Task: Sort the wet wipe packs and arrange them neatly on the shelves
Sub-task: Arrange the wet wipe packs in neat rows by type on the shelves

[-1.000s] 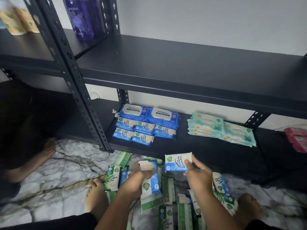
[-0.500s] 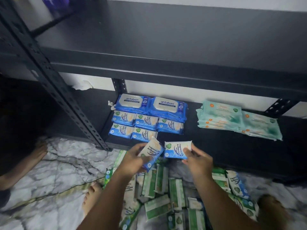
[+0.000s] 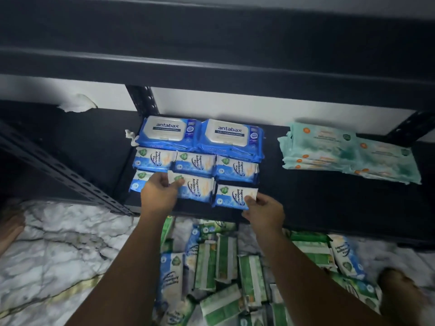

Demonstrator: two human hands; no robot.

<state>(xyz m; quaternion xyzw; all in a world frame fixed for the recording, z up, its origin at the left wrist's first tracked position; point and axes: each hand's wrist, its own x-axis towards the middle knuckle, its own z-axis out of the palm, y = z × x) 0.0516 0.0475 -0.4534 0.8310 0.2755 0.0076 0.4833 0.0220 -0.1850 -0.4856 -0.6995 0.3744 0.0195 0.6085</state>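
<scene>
On the black bottom shelf (image 3: 317, 203) two large blue antabax packs (image 3: 200, 135) lie at the back, with rows of small blue wet wipe packs (image 3: 195, 162) in front of them. My left hand (image 3: 160, 196) grips a small blue pack (image 3: 195, 188) by its left end, in the front row's middle. My right hand (image 3: 264, 214) pinches another small blue pack (image 3: 231, 196) at its lower right corner, at the row's right end. Both packs lie flat at shelf level. A heap of green and blue packs (image 3: 226, 267) lies on the floor below my arms.
A stack of pale teal wipe packs (image 3: 348, 154) lies on the shelf's right part. A black perforated upright (image 3: 70, 177) slants at the left. The upper shelf (image 3: 211, 43) overhangs. Marble-pattern floor (image 3: 58, 243) spreads left; a bare foot (image 3: 400, 295) rests at the right.
Both hands moved forward from above the floor heap onto the shelf, bringing two small blue packs down into the front row. The camera tilted down and closer.
</scene>
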